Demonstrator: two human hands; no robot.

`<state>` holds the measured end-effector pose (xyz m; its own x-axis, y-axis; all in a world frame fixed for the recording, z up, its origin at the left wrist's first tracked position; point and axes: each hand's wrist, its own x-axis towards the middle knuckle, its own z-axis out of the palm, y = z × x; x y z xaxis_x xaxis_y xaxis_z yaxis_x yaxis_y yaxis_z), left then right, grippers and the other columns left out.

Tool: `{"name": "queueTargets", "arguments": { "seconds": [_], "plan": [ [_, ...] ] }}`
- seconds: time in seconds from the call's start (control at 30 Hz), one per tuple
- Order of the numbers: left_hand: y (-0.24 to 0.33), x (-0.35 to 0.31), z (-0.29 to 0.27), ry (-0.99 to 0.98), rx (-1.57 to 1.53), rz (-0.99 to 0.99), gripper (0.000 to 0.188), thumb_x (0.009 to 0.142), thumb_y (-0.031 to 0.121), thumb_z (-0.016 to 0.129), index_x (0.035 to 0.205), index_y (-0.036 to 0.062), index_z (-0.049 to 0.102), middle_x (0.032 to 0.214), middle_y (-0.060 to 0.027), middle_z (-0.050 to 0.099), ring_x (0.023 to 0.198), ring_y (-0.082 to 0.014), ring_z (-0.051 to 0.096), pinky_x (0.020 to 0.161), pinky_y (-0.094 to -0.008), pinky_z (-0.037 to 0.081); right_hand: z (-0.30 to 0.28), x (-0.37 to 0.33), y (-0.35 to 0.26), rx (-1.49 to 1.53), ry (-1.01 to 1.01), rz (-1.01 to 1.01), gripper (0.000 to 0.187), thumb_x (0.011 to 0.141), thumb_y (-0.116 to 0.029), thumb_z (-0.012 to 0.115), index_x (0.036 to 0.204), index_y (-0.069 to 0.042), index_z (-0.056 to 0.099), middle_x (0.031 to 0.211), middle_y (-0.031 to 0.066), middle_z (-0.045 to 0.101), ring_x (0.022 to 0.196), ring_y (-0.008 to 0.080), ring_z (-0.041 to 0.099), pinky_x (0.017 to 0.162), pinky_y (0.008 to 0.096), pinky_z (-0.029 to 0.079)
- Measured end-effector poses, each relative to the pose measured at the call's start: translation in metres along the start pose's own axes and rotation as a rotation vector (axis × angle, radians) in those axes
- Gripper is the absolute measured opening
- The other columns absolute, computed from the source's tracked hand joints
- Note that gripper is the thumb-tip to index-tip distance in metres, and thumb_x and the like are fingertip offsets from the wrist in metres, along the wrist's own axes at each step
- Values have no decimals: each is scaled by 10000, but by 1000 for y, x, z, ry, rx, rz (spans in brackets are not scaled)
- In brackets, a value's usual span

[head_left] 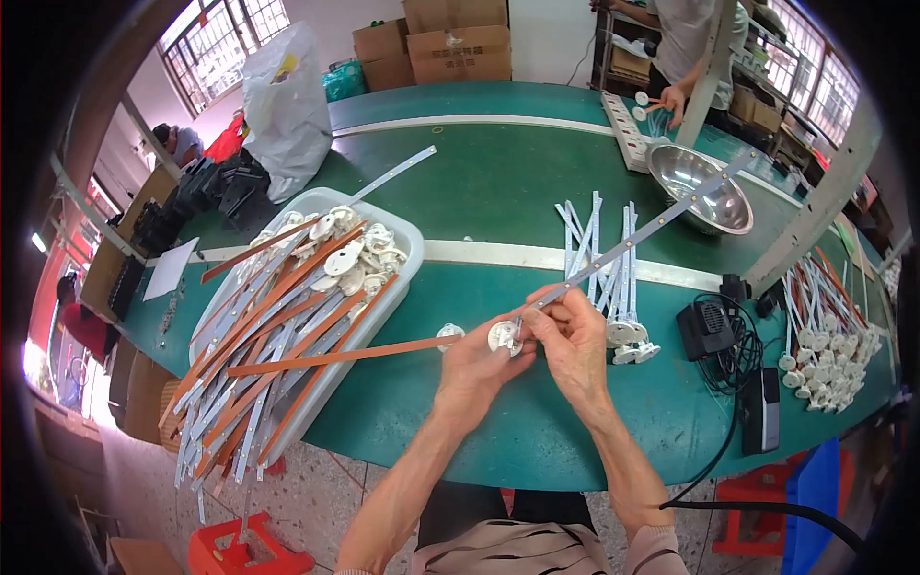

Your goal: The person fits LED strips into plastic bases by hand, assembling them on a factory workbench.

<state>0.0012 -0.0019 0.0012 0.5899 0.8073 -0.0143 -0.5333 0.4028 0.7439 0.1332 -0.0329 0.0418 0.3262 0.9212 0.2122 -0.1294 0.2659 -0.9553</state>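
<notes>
My left hand is closed on a round white plastic disc, holding it in front of me above the table. My right hand pinches a long grey metal strip with small light dots, right where it meets the disc. The strip slants up to the far right. Just behind my left fingers is another white disc on an orange strip, which stretches left across the tub; I cannot tell whether my left hand touches it. Beyond my right hand lies a small bundle of grey strips with white discs.
A grey-white tub heaped with strips and discs stands at the left. To the right are a black power adapter with cables, a pile of assembled strips and a metal bowl. Another person's hand holds discs at the far right.
</notes>
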Motion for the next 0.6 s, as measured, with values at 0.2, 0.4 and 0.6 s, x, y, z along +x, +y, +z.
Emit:
{"name": "queueTargets", "arguments": {
  "seconds": [0.2, 0.4, 0.6],
  "plan": [
    [3, -1, -3, 3, 11, -4, 522, 905, 161, 559, 1350, -16, 352, 1106, -115, 566, 924, -173, 569, 852, -367, 499, -1, 4, 2, -77, -19, -19, 126, 839, 0, 574, 961, 21, 553, 752, 83, 654, 653, 101, 615, 584, 228, 499],
    [2, -2, -5, 11, 79, -23, 474, 943, 215, 506, 1347, 8, 371, 1040, -126, 591, 847, -165, 589, 802, -362, 518, -6, 5, 3, -271, -35, -71, 118, 827, -15, 595, 942, 8, 581, 739, 72, 664, 669, 90, 603, 615, 234, 470],
    [0, -1, -8, -29, 94, -83, 447, 951, 230, 491, 1329, 7, 404, 995, -132, 619, 808, -176, 612, 786, -368, 527, -9, 6, -1, -292, -61, -26, 120, 826, -21, 598, 944, 1, 586, 715, 64, 656, 671, 76, 585, 617, 239, 459]
  ]
}}
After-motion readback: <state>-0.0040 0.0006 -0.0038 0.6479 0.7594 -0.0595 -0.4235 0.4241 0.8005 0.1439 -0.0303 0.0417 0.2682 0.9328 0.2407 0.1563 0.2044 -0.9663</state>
